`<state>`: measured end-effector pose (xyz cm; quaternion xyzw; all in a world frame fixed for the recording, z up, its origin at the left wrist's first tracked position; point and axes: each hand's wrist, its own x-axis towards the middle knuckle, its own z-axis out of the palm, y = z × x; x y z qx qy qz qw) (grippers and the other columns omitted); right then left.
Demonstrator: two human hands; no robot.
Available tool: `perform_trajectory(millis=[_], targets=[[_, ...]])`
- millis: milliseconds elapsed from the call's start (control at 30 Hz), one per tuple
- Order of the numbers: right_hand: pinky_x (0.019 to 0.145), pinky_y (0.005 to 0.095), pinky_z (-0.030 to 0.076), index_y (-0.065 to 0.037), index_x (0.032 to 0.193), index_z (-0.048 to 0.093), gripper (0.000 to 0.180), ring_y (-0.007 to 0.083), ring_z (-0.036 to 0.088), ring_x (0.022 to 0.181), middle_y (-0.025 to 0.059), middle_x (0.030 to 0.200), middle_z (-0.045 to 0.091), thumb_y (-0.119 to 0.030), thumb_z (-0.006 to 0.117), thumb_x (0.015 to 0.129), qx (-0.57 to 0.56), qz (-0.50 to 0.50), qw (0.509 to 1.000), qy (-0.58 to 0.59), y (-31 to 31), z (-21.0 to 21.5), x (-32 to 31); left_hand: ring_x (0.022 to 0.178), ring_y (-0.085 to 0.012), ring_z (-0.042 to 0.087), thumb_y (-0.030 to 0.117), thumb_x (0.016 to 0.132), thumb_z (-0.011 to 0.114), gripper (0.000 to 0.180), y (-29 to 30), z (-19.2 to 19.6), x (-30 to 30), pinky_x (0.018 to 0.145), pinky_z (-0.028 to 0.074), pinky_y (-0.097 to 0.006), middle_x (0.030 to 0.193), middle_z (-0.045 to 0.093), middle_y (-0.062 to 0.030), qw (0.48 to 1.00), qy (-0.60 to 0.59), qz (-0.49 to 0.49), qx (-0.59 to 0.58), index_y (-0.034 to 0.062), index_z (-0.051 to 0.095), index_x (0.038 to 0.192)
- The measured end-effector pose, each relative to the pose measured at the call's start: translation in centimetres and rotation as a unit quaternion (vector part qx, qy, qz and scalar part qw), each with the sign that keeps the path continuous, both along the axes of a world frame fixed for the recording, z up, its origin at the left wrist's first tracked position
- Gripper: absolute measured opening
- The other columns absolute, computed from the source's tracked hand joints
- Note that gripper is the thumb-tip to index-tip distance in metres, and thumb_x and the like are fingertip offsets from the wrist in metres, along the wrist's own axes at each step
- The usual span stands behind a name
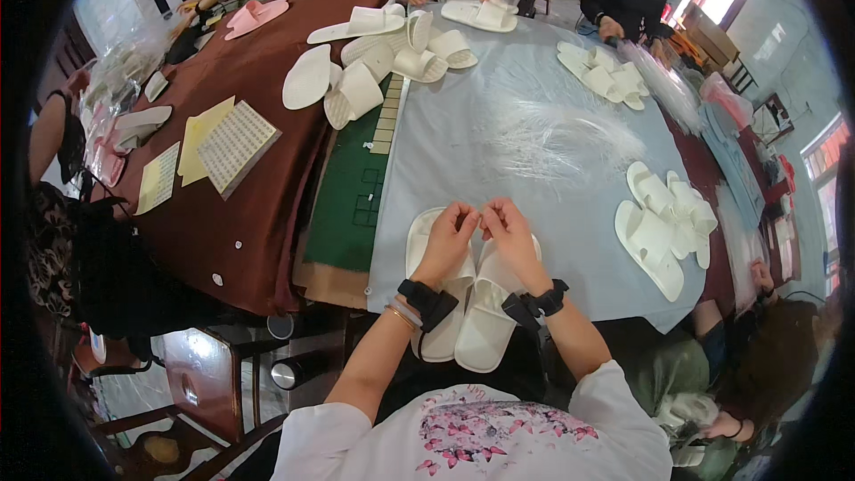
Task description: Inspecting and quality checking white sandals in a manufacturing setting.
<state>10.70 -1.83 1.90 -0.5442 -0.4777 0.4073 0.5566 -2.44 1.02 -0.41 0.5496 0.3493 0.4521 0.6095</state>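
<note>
While both hands met over the near edge of the table (534, 169), a pair of white slippers (472, 312) lay directly beneath them, side by side and touching. Long axes ran roughly away from the body, toes toward the table centre, heels overhanging the near edge. Left hand (448, 236) and right hand (508, 232) were closed fingertip to fingertip, pinching something too small to identify; whether it was part of the slippers could not be told. Both hands sat about equally near the pair, the left over the left slipper, the right over the right one.

Counts: two slippers under the hands. A loose group of white slippers (663, 218) lay to the right, near but apart, about four, overlap making this uncertain. A far-right cluster (606, 76) held perhaps four. The pile at far centre (383, 58) held roughly eight, not separable with confidence. One pink pair (256, 16) sat on the brown cloth (232, 240). Two sticker sheets (236, 144) lay at left. Other people's hands worked at the far side.
</note>
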Motion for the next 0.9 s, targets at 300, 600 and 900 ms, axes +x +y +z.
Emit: perform_trajectory(millis=[300,600,900], targets=[[0.055,0.0204,0.040,-0.001,0.097,0.051,0.014,0.0066,0.047,0.060,0.0015,0.072,0.053,-0.015,0.049,0.092,-0.004,-0.028,1.000,0.009,-0.12,0.77,-0.37,0.075,-0.0054,0.046,0.015,0.092,0.051,0.013,0.28,-0.38,-0.11,0.070,0.040,-0.020,0.081,0.051,0.0022,0.999,0.026,-0.022,0.022,0.0025,0.051,0.091],[0.056,0.0207,0.040,-0.001,0.100,0.049,0.015,0.0065,0.048,0.064,0.0019,0.074,0.052,-0.015,0.048,0.093,-0.025,0.005,1.000,-0.003,-0.24,0.25,0.01,0.074,-0.0070,0.046,0.015,0.092,0.050,0.013,-0.14,0.43,-0.06,0.069,0.039,-0.021,0.080,0.051,0.0015,0.999,0.036,0.011,0.001,0.0021,0.053,0.091],[0.054,0.0212,0.039,-0.002,0.101,0.051,0.015,0.0065,0.047,0.064,0.0016,0.075,0.053,-0.015,0.049,0.093,-0.015,-0.009,1.000,-0.001,-0.07,0.05,0.08,0.072,-0.0068,0.047,0.014,0.090,0.054,0.012,0.00,0.36,0.20,0.066,0.040,-0.021,0.081,0.054,0.0011,1.000,0.004,0.006,-0.008,0.0018,0.053,0.091]])
